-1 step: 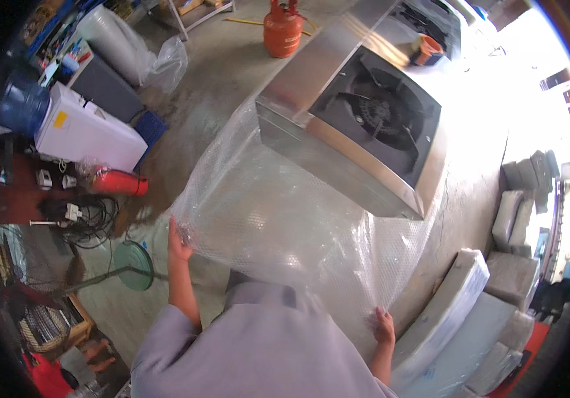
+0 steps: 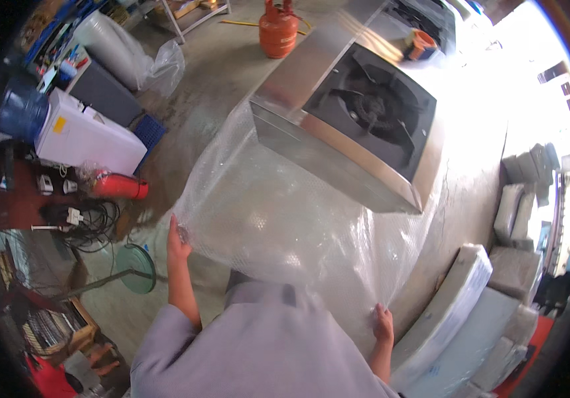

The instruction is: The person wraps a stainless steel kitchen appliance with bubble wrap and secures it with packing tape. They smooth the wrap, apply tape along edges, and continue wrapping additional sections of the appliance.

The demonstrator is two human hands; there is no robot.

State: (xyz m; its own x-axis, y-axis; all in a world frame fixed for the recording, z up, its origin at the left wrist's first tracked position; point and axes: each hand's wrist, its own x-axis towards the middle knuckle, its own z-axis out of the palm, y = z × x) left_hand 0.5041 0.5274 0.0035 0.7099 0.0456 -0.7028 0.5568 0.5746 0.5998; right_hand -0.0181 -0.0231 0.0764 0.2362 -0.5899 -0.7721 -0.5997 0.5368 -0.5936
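A wide sheet of clear bubble wrap (image 2: 265,212) stretches between my hands and reaches forward to the steel stove. My left hand (image 2: 179,242) is closed on its near left corner. At the near right corner, my right hand (image 2: 383,324) grips the same sheet. Ahead of me stands a stainless steel gas stove (image 2: 338,159) with a big round burner (image 2: 371,106) set in a black square top. The sheet's far edge runs along the stove's front and sides; where it ends there is hidden.
Wrapped packages (image 2: 444,312) lie along the right. An orange gas cylinder (image 2: 278,30) stands beyond the stove's left side. To the left are a bubble wrap roll (image 2: 109,50), a white water dispenser (image 2: 89,132), a red fire extinguisher (image 2: 119,184), coiled cables (image 2: 96,222) and a green round disc (image 2: 135,268).
The stove and surroundings sit slightly farther left in the view. Both hands keep hold of the bubble wrap in nearly the same places.
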